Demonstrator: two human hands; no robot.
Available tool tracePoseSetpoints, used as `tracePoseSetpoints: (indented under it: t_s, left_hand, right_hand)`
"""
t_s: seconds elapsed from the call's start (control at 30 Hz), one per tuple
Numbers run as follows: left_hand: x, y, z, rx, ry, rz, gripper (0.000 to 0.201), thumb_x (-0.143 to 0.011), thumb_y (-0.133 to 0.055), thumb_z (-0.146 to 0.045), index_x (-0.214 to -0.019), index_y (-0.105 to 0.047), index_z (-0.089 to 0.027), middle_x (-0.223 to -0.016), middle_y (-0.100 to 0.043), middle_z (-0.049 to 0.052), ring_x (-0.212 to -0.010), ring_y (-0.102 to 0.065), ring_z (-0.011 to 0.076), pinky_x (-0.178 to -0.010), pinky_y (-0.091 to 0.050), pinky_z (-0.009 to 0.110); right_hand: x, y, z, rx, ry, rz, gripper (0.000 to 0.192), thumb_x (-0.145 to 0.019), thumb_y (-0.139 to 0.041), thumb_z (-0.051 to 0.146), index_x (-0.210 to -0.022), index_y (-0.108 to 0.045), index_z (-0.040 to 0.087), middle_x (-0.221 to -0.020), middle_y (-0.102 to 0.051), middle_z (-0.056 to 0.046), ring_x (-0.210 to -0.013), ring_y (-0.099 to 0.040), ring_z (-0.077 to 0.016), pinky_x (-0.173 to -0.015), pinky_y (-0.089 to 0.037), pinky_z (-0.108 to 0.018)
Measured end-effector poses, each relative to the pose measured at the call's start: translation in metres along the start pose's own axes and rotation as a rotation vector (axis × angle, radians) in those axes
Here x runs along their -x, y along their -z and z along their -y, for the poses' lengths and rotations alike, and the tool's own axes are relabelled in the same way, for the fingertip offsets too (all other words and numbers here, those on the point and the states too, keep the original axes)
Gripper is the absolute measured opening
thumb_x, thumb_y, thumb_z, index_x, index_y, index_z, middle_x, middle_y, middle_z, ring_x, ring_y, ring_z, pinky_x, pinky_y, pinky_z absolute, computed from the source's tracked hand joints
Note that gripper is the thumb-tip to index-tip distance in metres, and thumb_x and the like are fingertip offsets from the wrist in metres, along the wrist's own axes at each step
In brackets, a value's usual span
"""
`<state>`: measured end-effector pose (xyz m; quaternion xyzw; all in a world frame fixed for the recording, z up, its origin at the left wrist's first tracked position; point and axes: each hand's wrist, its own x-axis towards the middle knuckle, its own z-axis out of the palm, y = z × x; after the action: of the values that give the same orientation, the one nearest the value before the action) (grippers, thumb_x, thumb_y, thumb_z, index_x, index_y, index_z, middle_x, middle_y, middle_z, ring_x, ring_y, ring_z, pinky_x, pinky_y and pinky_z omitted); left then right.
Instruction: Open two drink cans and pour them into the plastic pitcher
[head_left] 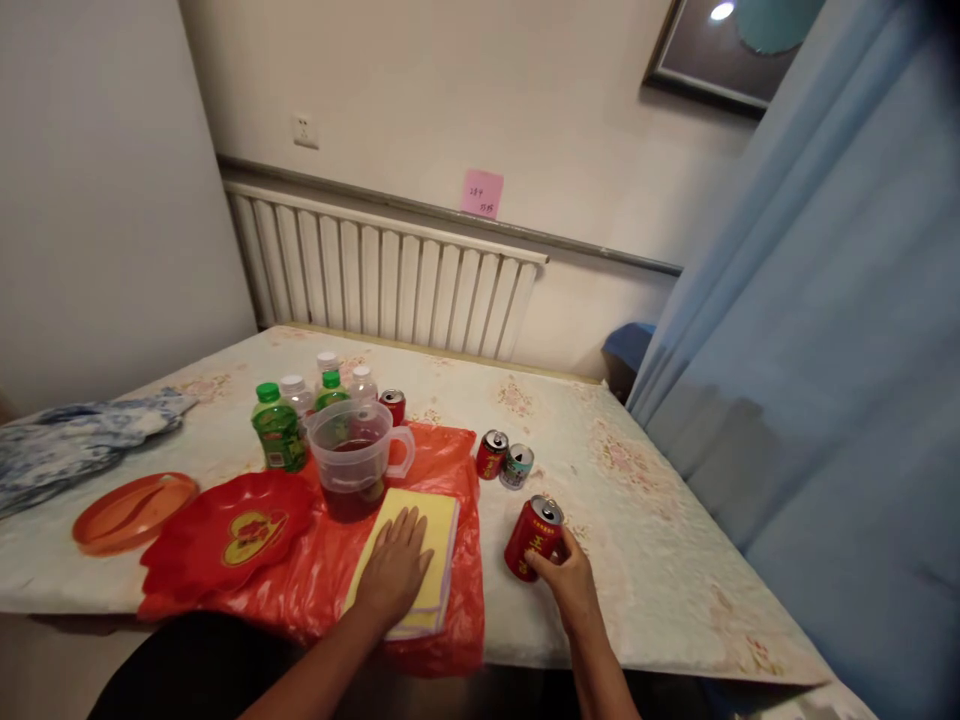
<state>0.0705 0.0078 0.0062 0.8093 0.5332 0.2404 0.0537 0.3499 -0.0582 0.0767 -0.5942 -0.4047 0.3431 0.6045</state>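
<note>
My right hand [571, 583] grips a red drink can [532, 537] that stands tilted on the table near the front edge. My left hand [395, 565] lies flat, fingers spread, on a folded yellow cloth [442, 530] that rests on an orange plastic bag [442, 460]. Just behind the cloth stands a clear plastic jug [352, 455] with dark liquid in its bottom. Two more cans, a red can [491, 453] and a pale can [517, 465], stand beyond the held can.
Green and clear bottles [279, 425] and another red can [393, 404] cluster behind the jug. A red leaf-shaped dish [225, 535] and an orange tray [131, 510] lie at the left, with a blue patterned cloth [67, 435]. A blue curtain [825, 350] hangs at the right, a radiator [375, 275] behind.
</note>
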Motion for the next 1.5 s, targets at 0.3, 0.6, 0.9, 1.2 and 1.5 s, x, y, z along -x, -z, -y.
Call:
tracePoseSetpoints:
  t_s: [0.3, 0.6, 0.9, 1.2, 1.5]
  left_hand:
    - [0.003, -0.007, 0.008, -0.184, -0.118, -0.126, 0.044, -0.094, -0.047, -0.032, -0.131, -0.062, -0.013, -0.141, -0.059, 0.018, -0.134, -0.052, 0.0332, -0.11, -0.04, 0.051]
    - [0.002, -0.006, 0.01, -0.238, -0.13, -0.132, 0.041, -0.092, -0.049, -0.03, -0.127, -0.065, -0.014, -0.137, -0.063, 0.016, -0.128, -0.057, 0.0323, -0.106, -0.043, 0.048]
    - [0.003, -0.006, 0.01, -0.231, -0.118, -0.116, 0.042, -0.092, -0.048, -0.03, -0.127, -0.065, -0.014, -0.137, -0.063, 0.015, -0.128, -0.057, 0.031, -0.107, -0.043, 0.048]
    - [0.004, -0.009, 0.012, -0.227, -0.118, -0.13, 0.041, -0.092, -0.049, -0.03, -0.126, -0.065, -0.014, -0.136, -0.063, 0.015, -0.127, -0.058, 0.0313, -0.106, -0.043, 0.048]
    - [0.002, -0.01, 0.016, -0.249, -0.162, -0.167, 0.04, -0.092, -0.049, -0.03, -0.123, -0.066, -0.014, -0.133, -0.066, 0.016, -0.123, -0.06, 0.0316, -0.103, -0.045, 0.048]
  right_hand:
    - [-0.061, 0.016, -0.023, 0.103, 0.058, -0.228, 0.057, -0.056, -0.077, 0.033, -0.109, -0.067, 0.015, -0.1, -0.076, -0.009, -0.087, -0.071, -0.029, -0.078, -0.057, -0.039]
    - [-0.115, 0.003, -0.033, 0.177, 0.088, -0.29, 0.059, -0.053, -0.074, 0.033, -0.108, -0.067, 0.014, -0.097, -0.076, -0.009, -0.083, -0.07, -0.0274, -0.078, -0.056, -0.037]
    - [-0.156, -0.009, -0.058, 0.208, 0.117, -0.275, 0.076, -0.056, -0.072, 0.038, -0.127, -0.059, 0.013, -0.113, -0.073, -0.011, -0.094, -0.07, -0.0268, -0.086, -0.054, -0.036]
    - [-0.153, -0.003, -0.075, 0.529, 0.179, -0.219, 0.065, -0.066, -0.069, 0.04, -0.124, -0.06, 0.013, -0.111, -0.074, -0.013, -0.099, -0.069, -0.0287, -0.087, -0.052, -0.036]
    - [-0.142, 0.016, -0.099, 1.066, 0.226, -0.092, 0.054, -0.089, -0.056, 0.037, -0.135, -0.056, 0.008, -0.15, -0.047, -0.023, -0.144, -0.033, -0.0374, -0.116, -0.019, -0.052]
